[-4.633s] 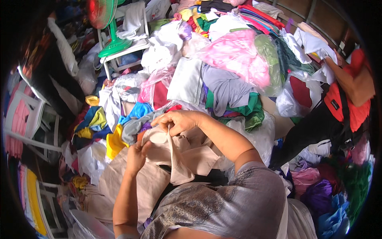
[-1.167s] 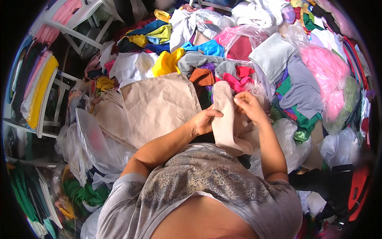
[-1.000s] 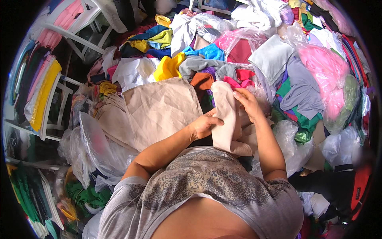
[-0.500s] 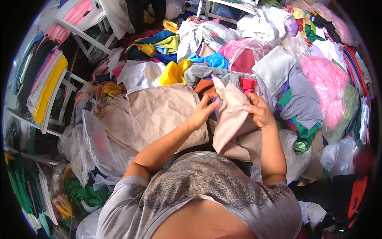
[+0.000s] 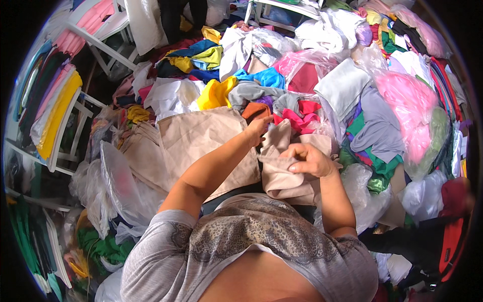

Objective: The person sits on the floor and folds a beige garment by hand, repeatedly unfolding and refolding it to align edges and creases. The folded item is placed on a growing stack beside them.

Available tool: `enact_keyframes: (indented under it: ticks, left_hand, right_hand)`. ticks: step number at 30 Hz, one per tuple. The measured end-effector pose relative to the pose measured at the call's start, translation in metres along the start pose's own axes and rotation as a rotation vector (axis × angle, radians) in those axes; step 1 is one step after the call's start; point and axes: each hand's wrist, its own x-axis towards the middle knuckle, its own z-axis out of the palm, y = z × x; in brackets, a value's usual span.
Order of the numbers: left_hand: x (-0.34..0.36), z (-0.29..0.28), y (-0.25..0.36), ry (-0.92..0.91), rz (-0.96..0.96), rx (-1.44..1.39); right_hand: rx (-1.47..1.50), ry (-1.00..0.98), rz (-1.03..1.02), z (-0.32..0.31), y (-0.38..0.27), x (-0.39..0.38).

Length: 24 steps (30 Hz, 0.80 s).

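Observation:
My left hand is over the top left of a bunched beige cloth, its fingers apart and partly bent, with no cloth clearly held in them. My right hand is lower and to the right, thumb and fingers closed on a fold of that cloth. A larger creased beige piece lies flat just left of it, partly behind my left forearm. Orange fabric and red fabric lie just beyond my hands.
Heaped coloured garments and plastic bags surround me. White chairs and folded fabric stacks line the left. Someone's dark-clad legs show at the top; another person's red and black clothing is at the lower right.
My left hand has moved up and away from the cloth's fold. My right hand has come lower and leftward, and the upright beige cloth has slumped into a bunch.

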Motion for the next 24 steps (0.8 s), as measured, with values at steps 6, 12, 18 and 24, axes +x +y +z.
enact_keyframes:
  ticks: [6,12,18,24]
  left_hand:
    - [0.045,0.002,-0.039,-0.087,0.334,0.493]
    - [0.055,0.031,-0.044,-0.087,0.277,0.818]
    - [-0.001,0.025,-0.008,-0.582,0.336,0.164]
    - [-0.098,-0.001,0.026,-0.960,0.276,-0.376]
  right_hand:
    - [-0.131,-0.132,-0.022,0.020,0.008,-0.024]
    - [-0.261,-0.095,-0.056,0.023,0.010,-0.038]
    - [-0.277,0.023,-0.141,0.012,-0.001,-0.050]
    - [-0.204,0.558,-0.573,-0.001,-0.015,-0.036]
